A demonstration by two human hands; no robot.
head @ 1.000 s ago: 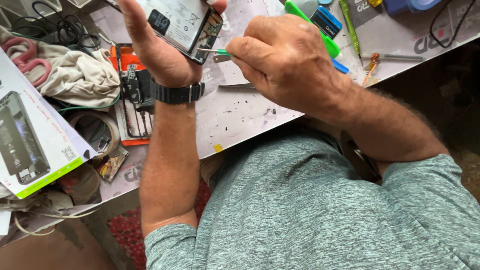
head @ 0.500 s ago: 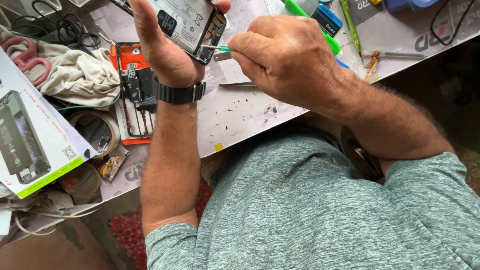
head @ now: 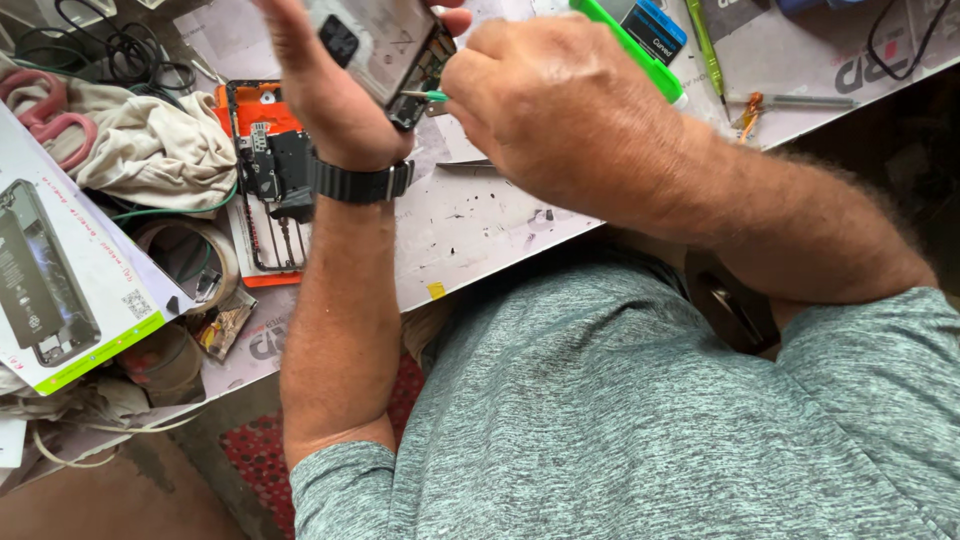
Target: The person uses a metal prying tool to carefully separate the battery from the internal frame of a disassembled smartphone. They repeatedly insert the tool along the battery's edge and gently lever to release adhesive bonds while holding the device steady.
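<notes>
Green-tipped tool (head: 432, 96) pinched in right hand (head: 560, 110), tip now at edge of opened phone (head: 385, 45). Left hand (head: 330, 90) wraps phone, holds it raised above work mat (head: 480, 215); phone sits higher and closer to camera than 1 second ago. Tool reads as working at phone's side. Dismantled phone frame (head: 265, 170) lies flat beside left wrist, cloth (head: 150, 150) further left.

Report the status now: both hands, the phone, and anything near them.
Left hand grips opened phone, raised above mat. Right hand holds green-tipped tool at phone's edge. Dismantled phone frame lies beside left wrist.
</notes>
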